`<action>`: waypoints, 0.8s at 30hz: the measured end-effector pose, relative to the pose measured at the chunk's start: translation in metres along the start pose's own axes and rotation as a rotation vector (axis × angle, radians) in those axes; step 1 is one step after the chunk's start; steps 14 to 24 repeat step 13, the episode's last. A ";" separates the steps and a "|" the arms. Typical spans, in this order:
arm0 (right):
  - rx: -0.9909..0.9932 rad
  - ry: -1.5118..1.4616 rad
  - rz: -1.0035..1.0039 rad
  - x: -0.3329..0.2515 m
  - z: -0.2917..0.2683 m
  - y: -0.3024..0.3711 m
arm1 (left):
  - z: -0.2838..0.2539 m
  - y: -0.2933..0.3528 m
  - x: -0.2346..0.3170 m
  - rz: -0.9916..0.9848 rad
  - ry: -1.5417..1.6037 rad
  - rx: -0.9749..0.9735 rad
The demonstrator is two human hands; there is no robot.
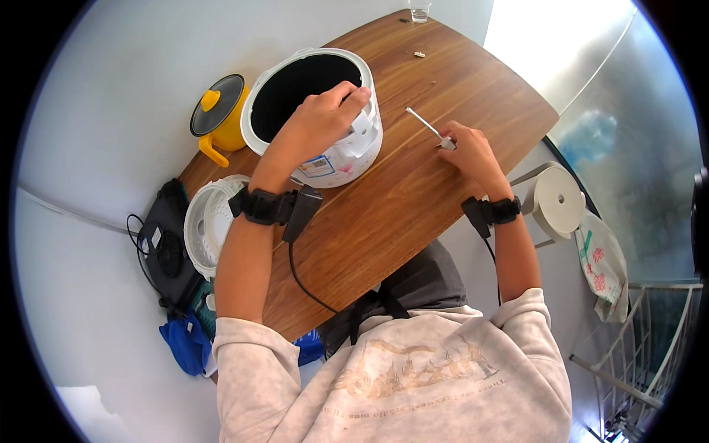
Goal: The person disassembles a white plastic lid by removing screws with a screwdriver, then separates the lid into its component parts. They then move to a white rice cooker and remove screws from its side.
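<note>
A white rice cooker with an open dark pot stands on the wooden table. My left hand rests over its front rim, fingers curled onto the white edge. To the right, my right hand lies on the table and pinches the end of a thin white stick-like tool that points away to the upper left. Both wrists wear black bands with small devices and cables.
A yellow pot with a dark lid sits left of the cooker. A white perforated tray lies at the table's left edge above a black device. A glass stands at the far end. A round stool and wire rack are to the right.
</note>
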State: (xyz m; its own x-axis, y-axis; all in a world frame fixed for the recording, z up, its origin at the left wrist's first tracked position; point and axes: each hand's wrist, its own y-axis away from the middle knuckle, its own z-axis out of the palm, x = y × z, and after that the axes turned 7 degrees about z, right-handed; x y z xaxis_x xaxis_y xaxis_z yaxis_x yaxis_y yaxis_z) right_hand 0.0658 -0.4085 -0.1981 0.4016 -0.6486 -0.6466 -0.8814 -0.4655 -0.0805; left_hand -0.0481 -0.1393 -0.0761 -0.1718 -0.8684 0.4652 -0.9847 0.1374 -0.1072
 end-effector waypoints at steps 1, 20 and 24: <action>-0.013 -0.046 -0.013 -0.002 -0.004 0.001 | 0.001 0.000 -0.005 0.043 -0.052 -0.007; 0.159 0.107 -0.036 0.036 0.000 -0.012 | -0.013 0.002 0.011 -0.164 0.182 -0.056; 0.159 0.107 -0.036 0.036 0.000 -0.012 | -0.013 0.002 0.011 -0.164 0.182 -0.056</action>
